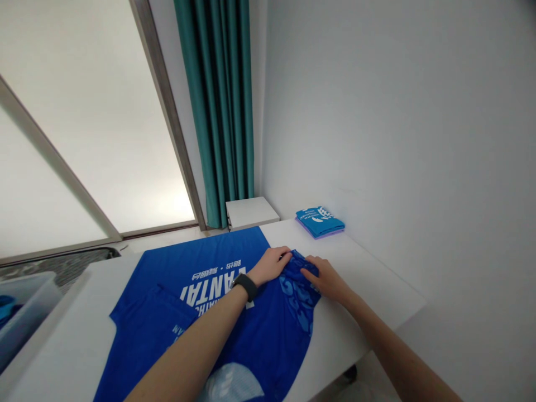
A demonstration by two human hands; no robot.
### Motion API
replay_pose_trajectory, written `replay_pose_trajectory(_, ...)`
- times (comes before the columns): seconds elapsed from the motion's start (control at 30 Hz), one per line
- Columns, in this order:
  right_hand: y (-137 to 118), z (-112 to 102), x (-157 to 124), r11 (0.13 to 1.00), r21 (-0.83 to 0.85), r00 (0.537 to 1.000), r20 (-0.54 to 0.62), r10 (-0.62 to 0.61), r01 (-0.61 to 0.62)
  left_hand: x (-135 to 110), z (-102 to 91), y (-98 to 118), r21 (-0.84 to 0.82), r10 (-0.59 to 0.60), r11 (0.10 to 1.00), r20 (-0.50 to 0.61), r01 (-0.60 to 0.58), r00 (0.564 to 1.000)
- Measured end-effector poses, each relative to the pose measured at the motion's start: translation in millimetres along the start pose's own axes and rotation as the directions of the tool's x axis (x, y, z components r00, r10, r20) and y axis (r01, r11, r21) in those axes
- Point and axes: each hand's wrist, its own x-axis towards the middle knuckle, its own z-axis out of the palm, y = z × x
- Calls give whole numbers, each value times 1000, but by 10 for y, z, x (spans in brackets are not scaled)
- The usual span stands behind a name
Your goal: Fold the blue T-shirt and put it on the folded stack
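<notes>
Blue shirt (272, 318), partly under left hand (271, 264)

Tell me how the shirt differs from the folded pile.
The shirt lies largely spread out; the folded pile sits compact. The left hand and right hand touch the shirt, not the pile. The shirt is deeper blue than the pile's top. Both bear white print.

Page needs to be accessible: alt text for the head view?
A left hand and right hand touch the patterned sleeve of a blue shirt spread on a white table. Folded clothes lie on it near the wall; a bin stands at lower left.
</notes>
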Motion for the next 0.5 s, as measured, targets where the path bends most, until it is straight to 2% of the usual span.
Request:
replay_pose_trajectory(0.13,50,-124,-95,999,14,992,122,46,-48,14,16,-40,-36,-46,998,-25,46,999)
replay_pose_trajectory(0.33,205,-277,-206,960,246,957,284,59,-132,32,37,-44,-62,-87,995,-45,84,995)
replay_pose_trajectory(0.4,254,-327,-218,953,247,952,289,102,-177,43,29,-35,-73,-92,993,-44,88,995)
replay_pose_trajectory(0.5,267,-400,-234,953,220,965,209,161,-207,80,1,-33,-84,-96,992,-52,91,994)
